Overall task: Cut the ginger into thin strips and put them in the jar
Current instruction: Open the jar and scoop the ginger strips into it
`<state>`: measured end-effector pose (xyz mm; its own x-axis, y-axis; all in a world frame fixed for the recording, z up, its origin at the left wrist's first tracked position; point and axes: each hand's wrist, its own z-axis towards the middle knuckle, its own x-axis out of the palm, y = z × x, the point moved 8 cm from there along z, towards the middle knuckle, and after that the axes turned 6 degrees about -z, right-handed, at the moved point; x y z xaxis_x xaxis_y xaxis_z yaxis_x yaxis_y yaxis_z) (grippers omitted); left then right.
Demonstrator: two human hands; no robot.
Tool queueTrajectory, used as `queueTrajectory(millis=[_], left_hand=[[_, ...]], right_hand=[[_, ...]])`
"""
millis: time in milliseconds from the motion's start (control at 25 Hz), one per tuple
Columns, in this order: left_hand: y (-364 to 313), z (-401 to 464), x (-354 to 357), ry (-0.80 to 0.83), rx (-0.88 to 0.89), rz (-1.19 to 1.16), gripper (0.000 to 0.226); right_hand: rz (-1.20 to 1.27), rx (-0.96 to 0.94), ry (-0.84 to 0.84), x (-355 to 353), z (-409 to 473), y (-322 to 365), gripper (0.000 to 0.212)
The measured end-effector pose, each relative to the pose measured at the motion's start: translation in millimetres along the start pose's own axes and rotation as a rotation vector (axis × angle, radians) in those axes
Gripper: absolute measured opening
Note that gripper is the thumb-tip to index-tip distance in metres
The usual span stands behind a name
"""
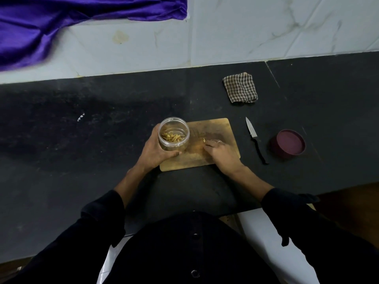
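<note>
I take the checked cloth [240,87] as my mark — it lies folded on the black counter [82,140], near the back edge. Behind it rises the pale marbled wall [266,27]. Far to the cloth's left, up on that wall, purple satin fabric [51,23] drapes down in shiny folds. Nearer me than the cloth and a little to its right sits a round maroon lid [288,147] — flat on the counter.

L hand [155,148] grips jar [174,136] w/ strips; R hand [218,150] pinches ginger strip [204,141] on board [217,128].
</note>
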<state>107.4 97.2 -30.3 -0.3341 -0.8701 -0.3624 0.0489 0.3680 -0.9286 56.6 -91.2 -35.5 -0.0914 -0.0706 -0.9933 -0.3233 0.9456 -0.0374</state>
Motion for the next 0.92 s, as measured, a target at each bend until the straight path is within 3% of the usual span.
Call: queueTrajectory(millis=[120, 200, 320, 440, 640, 840, 920], left_hand=[[-0.8, 0.4, 0.8, 0.005, 0.009, 0.002, 0.099], [-1.4, 0.5, 0.6, 0.007, 0.009, 0.000, 0.098], [1.3, 0.6, 0.2, 0.006, 0.002, -0.009, 0.098], [1.3, 0.6, 0.7, 0.009, 0.001, -0.018, 0.099], [0.1, -0.4, 2.0, 0.012, 0.001, -0.043, 0.101], [-2.7, -2.5, 1.6, 0.034, 0.006, -0.062, 0.103], [-2.0, -1.8, 1.3, 0.031, 0.003, -0.058, 0.102]], right_hand=[[0.193, 0.027, -0.128, -8.3, 2.1, -9.7, 0.032], [0.590, 0.311, -0.231, -16.6, 3.5, -41.8, 0.025], [1.278, 0.730, -0.253, -7.9, -3.0, -77.0, 0.025], [1.586, 0.744, -0.257, -27.2, -1.9, -71.1, 0.027], [1.601, 0.480, -0.239, -84.0, 29.9, -17.4, 0.024], [0.873, 0.232, -0.076, -103.3, 56.0, 29.9, 0.025], [0.813, 0.255, -0.151, -107.2, 54.0, 24.2, 0.024]])
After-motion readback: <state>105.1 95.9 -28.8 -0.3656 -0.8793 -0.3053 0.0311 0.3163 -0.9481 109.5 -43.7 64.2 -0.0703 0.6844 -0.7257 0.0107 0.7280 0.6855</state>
